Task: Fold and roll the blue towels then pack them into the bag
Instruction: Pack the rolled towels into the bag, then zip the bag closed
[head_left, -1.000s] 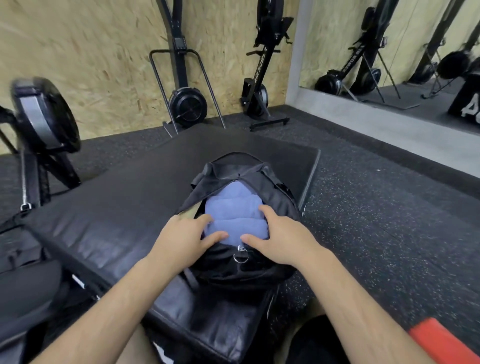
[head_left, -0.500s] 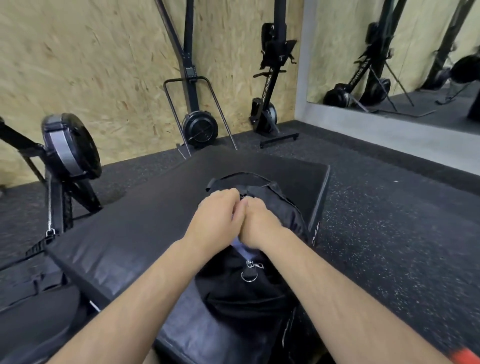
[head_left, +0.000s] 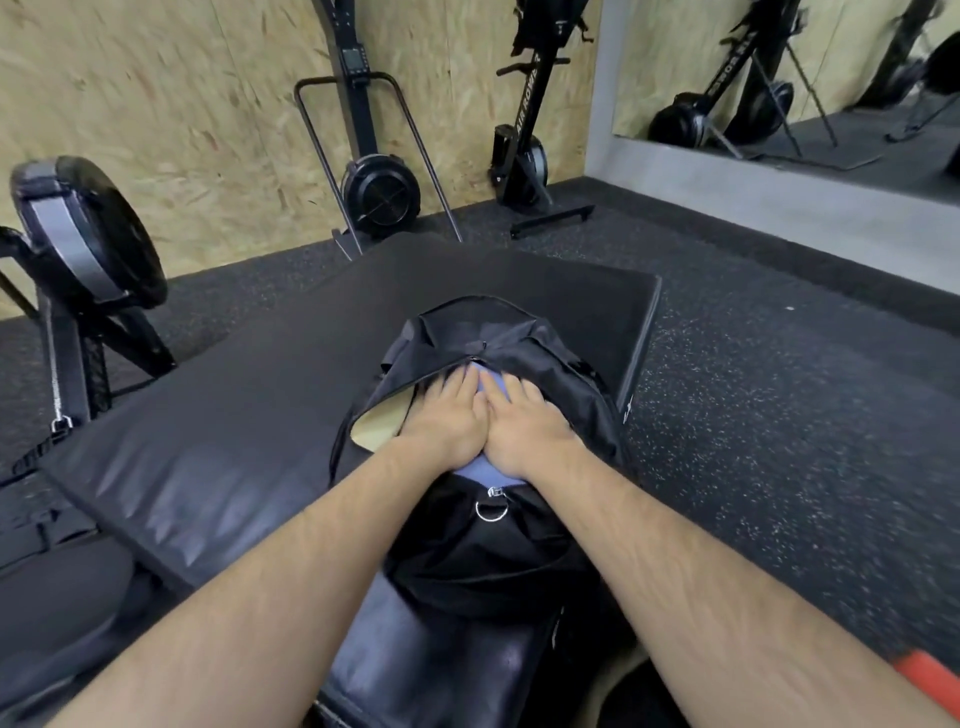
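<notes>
A black padded surface (head_left: 208, 426) carries the unzipped bag (head_left: 519, 561). Blue towels (head_left: 480, 474) lie inside the bag. The left hand (head_left: 444, 421) and right hand (head_left: 524, 426) press flat on the towels, side by side. Their fingers seem straight, though blurred.

White capitals reading "AIR ROW", with the letters after them unclear, run up the black rail of an upright rowing machine (head_left: 525, 156) stored against the chipboard wall (head_left: 156, 104). The same lettering shows reversed and blurred in the mirror (head_left: 779, 78) at right, on the machine's reflection. A small white mark on the side of the black mat (head_left: 641, 353) is too small to read.
</notes>
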